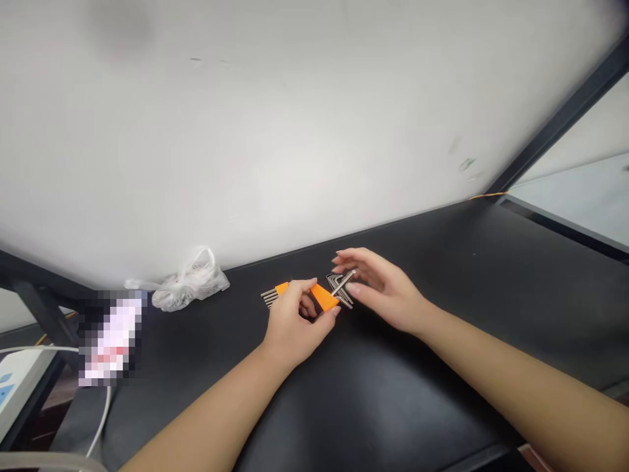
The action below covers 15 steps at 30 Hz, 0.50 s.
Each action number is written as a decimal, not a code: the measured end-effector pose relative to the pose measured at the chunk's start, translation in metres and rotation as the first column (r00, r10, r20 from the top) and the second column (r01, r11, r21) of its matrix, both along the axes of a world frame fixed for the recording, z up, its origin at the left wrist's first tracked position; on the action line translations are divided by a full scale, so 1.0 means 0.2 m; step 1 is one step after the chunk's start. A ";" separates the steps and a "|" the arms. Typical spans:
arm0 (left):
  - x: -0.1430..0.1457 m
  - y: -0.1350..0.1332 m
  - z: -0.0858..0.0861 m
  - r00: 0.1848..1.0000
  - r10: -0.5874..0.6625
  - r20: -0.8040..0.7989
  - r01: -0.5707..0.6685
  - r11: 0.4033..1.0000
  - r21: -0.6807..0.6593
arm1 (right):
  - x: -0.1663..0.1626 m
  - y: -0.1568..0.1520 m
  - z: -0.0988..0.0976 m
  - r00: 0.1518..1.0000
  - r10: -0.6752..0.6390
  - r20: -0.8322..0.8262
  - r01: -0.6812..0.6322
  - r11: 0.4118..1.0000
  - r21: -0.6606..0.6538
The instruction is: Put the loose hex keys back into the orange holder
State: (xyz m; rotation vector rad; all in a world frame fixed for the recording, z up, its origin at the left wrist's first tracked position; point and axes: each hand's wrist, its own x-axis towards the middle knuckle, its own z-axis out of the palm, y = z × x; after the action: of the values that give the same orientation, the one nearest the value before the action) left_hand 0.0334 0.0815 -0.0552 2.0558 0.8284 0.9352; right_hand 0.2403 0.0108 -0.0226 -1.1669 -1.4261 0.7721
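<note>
My left hand (293, 321) is closed, with thumb and fingers pinching an orange plastic hex key holder (324, 298). From its right side one thicker hex key (343, 284) sticks out, its bent end up. Behind it are the bent ends of several thinner hex keys (335, 280). On the far side of the left hand shows more orange plastic (282, 288), with several straight key tips (268, 297) pointing left. Whether both orange parts are one piece is hidden. My right hand (383, 285) is open, thumb and fingers apart around the thicker key's end; contact is unclear.
A knotted clear plastic bag (191, 282) lies on the black tabletop (363, 393) near the white wall (295, 131). Left of it is a blurred-out pixelated patch. A white cable (102, 419) runs down the left edge, and a dark metal frame post (565, 115) rises at right.
</note>
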 end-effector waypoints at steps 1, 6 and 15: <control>0.00 0.00 0.00 1.000 -0.004 0.002 0.004 1.000 0.001 | -0.02 -0.01 0.00 0.996 0.012 0.091 -0.015 0.999 0.035; 0.00 0.00 0.01 1.000 -0.003 -0.010 0.003 1.000 -0.015 | -0.08 -0.03 -0.01 0.896 0.162 0.413 -0.165 0.986 -0.031; 0.00 0.00 0.01 1.000 -0.022 -0.016 0.023 0.997 0.078 | -0.03 0.00 0.01 0.936 0.019 0.352 -0.016 1.000 -0.013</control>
State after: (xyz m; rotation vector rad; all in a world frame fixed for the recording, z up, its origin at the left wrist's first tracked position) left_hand 0.0341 0.0808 -0.0531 2.1373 0.7859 0.9551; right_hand 0.2351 0.0109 -0.0211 -1.3506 -1.7299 0.6008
